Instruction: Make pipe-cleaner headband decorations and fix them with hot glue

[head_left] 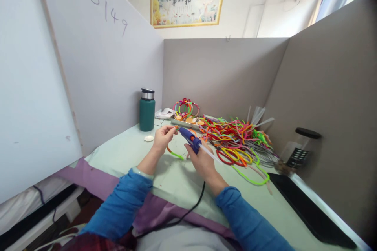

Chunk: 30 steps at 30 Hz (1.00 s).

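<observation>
Firstly, lwr ctr: black power cord (pixel 201 197); R hand (pixel 203 162), closed round handle of blue plastic glue gun (pixel 187 135) w/ translucent white glue stick (pixel 210 153) at rear. Ctr: orange-and-green fuzzy strip (pixel 177 156) below L hand (pixel 162 140), whose fingertips clamp small orange fuzzy piece (pixel 176 127) beside nozzle; can't tell if joined to strip. R of ctr: multicol. heap of fuzzy stems (pixel 226 129). L of ctr: teal bottle (pixel 147 114), blk lid. Ctr, behind: shallow metal tray (pixel 186 124).

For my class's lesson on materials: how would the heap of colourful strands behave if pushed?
The heap of colourful strands would probably drag in a tangle, since its strands cross. It seems light for its bulk, being thin pieces. They likely bend easily, as the curved green strand suggests.
</observation>
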Tool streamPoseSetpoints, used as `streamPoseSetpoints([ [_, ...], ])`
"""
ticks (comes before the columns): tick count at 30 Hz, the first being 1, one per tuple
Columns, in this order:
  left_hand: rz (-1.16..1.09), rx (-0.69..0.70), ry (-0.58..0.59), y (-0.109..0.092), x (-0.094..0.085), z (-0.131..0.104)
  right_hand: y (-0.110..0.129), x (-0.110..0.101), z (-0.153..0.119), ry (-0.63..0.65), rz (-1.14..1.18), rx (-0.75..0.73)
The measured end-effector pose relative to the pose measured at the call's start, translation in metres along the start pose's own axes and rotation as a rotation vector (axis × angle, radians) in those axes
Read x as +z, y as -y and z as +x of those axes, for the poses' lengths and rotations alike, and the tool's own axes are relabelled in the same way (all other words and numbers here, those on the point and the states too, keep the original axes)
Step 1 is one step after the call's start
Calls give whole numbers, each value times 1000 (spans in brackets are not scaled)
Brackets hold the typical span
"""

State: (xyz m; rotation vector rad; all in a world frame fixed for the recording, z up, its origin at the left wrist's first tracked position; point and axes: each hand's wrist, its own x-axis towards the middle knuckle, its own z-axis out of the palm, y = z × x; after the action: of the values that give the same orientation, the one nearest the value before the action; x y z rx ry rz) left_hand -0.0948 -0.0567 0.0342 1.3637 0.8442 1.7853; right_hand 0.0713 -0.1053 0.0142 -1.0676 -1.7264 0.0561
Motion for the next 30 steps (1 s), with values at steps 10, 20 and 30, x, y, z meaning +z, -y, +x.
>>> streamPoseSetpoints([
  [10,-12,-2,5,2,-1,0,1,-1,0,-19,-141,-116],
  [20,1,9,-17,2,-1,0,0,-2,1,-37,-187,-146],
  [30,6,-6,-6,-1,1,-1,-2,0,1,-53,-60,-114],
])
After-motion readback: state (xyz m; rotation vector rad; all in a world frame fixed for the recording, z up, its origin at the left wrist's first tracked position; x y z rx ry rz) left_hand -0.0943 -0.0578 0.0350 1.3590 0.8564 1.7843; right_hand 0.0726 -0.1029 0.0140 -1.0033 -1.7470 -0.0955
